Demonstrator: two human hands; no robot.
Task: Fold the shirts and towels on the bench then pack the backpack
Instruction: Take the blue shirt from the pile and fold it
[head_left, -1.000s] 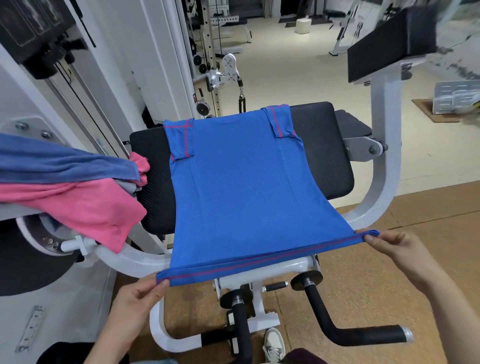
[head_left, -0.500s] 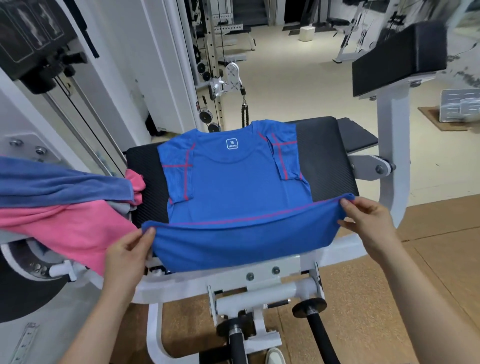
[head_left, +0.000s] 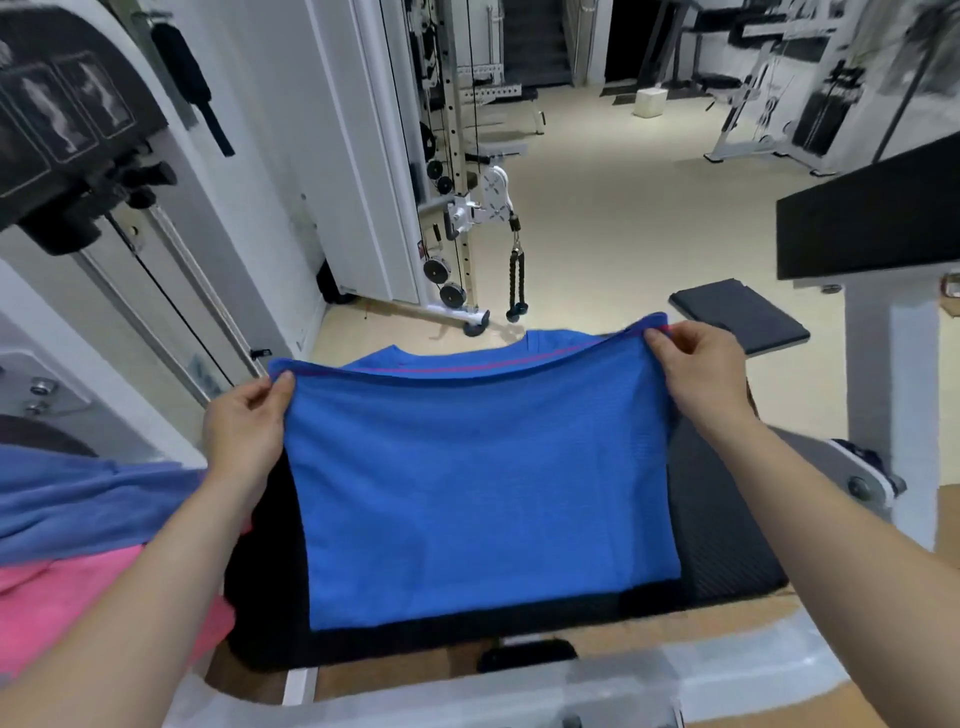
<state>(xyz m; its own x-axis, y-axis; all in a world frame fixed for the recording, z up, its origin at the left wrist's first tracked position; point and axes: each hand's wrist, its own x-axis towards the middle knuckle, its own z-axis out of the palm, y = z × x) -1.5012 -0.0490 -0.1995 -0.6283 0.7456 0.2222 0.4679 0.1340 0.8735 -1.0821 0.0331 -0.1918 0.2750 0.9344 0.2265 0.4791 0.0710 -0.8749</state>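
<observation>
Hem carried up to collar; both hands' fingers (head_left: 283, 385) pinch blue shirt (head_left: 483, 483) corners.

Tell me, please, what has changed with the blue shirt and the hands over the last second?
The left hand and right hand carried the hem of the blue shirt from the near side up and over to the collar, folding it in half on the bench pad. Both kept pinching the hem corners. The pink cloth and greyish-blue cloth at the left stayed put.
</observation>
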